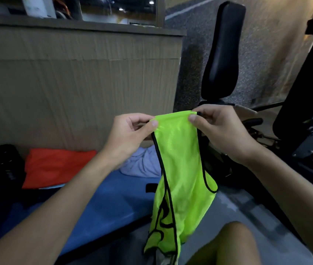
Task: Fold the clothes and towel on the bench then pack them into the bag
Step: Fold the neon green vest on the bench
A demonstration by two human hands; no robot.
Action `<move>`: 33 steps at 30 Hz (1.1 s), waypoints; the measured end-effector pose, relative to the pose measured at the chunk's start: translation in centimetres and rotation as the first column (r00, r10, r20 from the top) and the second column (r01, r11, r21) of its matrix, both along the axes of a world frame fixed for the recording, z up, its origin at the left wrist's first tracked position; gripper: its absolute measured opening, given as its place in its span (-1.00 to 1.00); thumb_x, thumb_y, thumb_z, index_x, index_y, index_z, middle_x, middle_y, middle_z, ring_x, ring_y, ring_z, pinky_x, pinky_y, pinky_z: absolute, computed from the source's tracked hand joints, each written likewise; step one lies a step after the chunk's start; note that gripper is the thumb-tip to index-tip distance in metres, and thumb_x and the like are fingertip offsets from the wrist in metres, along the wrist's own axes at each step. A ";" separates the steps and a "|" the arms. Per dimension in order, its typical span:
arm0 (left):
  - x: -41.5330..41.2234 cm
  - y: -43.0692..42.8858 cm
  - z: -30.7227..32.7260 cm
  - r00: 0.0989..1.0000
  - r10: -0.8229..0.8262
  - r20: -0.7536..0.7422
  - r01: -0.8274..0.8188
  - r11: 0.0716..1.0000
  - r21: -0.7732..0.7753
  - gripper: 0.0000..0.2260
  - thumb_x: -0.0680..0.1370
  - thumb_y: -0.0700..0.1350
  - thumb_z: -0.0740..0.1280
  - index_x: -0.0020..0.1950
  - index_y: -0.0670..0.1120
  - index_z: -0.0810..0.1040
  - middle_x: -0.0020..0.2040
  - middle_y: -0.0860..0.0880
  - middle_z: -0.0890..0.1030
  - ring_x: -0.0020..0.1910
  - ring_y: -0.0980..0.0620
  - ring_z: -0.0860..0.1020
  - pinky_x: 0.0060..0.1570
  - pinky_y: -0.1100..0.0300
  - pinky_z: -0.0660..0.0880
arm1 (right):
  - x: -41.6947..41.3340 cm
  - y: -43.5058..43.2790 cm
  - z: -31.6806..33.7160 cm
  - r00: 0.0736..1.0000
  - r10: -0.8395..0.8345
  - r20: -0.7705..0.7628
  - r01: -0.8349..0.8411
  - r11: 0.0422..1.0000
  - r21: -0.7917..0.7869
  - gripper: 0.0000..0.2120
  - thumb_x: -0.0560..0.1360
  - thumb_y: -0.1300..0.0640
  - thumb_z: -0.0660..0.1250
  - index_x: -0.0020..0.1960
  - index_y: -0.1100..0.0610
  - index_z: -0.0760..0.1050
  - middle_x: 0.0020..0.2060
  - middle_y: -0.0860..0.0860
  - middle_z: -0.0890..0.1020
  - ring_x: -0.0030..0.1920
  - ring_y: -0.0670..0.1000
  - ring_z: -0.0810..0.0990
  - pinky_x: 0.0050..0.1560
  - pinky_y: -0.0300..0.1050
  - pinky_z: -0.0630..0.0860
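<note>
Hands: left hand point(130, 136) and right hand point(222, 131) pinch neon vest point(178, 169) | bench point(102, 203): orange cloth point(56, 165)

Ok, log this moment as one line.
left hand: pinching neon bib | right hand: pinching bib | orange garment: folded on bench

A neon-green mesh vest point(178, 169) with black trim hangs lengthwise from my pinched grip. Behind it, a folded orange garment point(56, 165) and crumpled pale towel point(142, 165) lie on the blue counter point(102, 205).
</note>
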State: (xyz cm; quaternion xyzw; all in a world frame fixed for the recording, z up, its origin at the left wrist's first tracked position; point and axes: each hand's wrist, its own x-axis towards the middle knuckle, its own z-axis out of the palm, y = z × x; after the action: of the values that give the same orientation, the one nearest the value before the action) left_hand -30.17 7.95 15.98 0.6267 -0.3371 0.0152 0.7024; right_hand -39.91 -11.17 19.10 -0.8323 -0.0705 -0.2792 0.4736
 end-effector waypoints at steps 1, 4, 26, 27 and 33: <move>0.1 0.5 0.0 1.000 0.014 0.000 -0.014 1.000 -0.011 -0.85 0.54 -0.35 0.37 -0.12 -0.12 0.64 -0.29 0.09 0.70 -0.28 0.21 0.62 -0.22 0.33 0.57 | 0.5 0.4 0.0 1.000 0.010 -0.016 -0.010 0.999 -0.033 -0.90 0.57 0.28 0.33 -0.09 0.16 0.58 -0.36 -0.15 0.58 -0.35 -0.28 0.48 -0.25 -0.40 0.40; 0.6 2.3 0.2 0.999 0.043 0.033 -0.043 0.999 -0.006 -0.84 0.53 -0.35 0.38 -0.12 -0.11 0.65 -0.30 0.11 0.69 -0.30 0.25 0.61 -0.24 0.39 0.52 | 1.7 1.1 -0.1 0.995 0.069 -0.076 -0.076 0.992 -0.104 -0.88 0.56 0.32 0.31 -0.05 0.14 0.57 -0.25 -0.06 0.62 -0.26 -0.31 0.53 -0.17 -0.42 0.44; 1.9 6.2 -2.4 0.997 0.038 -0.066 -0.044 0.995 -0.091 -0.77 0.37 -0.15 0.47 0.01 -0.09 0.62 -0.13 0.00 0.68 -0.10 0.06 0.60 -0.03 0.23 0.58 | 4.5 4.7 -2.7 0.988 0.147 -0.039 -0.147 0.989 0.007 -0.89 0.52 0.29 0.38 -0.06 0.14 0.46 -0.23 0.29 0.56 -0.20 0.02 0.50 -0.12 0.13 0.52; 1.9 6.1 -2.5 0.996 0.025 -0.089 -0.035 0.993 -0.110 -0.78 0.38 -0.14 0.47 0.01 -0.10 0.62 -0.13 0.00 0.68 -0.10 0.06 0.60 -0.07 0.26 0.56 | 4.6 4.6 -2.8 0.988 0.152 -0.032 -0.151 0.988 0.018 -0.84 0.54 0.34 0.35 -0.04 0.12 0.43 -0.22 0.19 0.55 -0.19 0.00 0.51 -0.08 0.09 0.52; 1.8 5.8 -2.5 0.994 -0.003 -0.106 -0.010 0.992 -0.129 -0.78 0.42 -0.23 0.51 0.03 -0.06 0.63 -0.05 -0.06 0.68 -0.07 0.01 0.60 -0.06 0.16 0.59 | 4.6 4.3 -2.9 0.981 0.187 -0.046 -0.186 0.982 0.027 -0.88 0.58 0.26 0.32 0.07 0.08 0.52 -0.07 0.29 0.62 -0.09 0.25 0.61 0.02 0.22 0.54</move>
State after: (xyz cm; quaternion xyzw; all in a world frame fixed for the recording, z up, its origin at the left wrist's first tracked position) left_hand -28.34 13.79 13.46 0.5806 -0.2967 0.0051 0.7582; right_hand -35.33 -6.84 16.24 -0.8231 -0.1335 -0.2144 0.5087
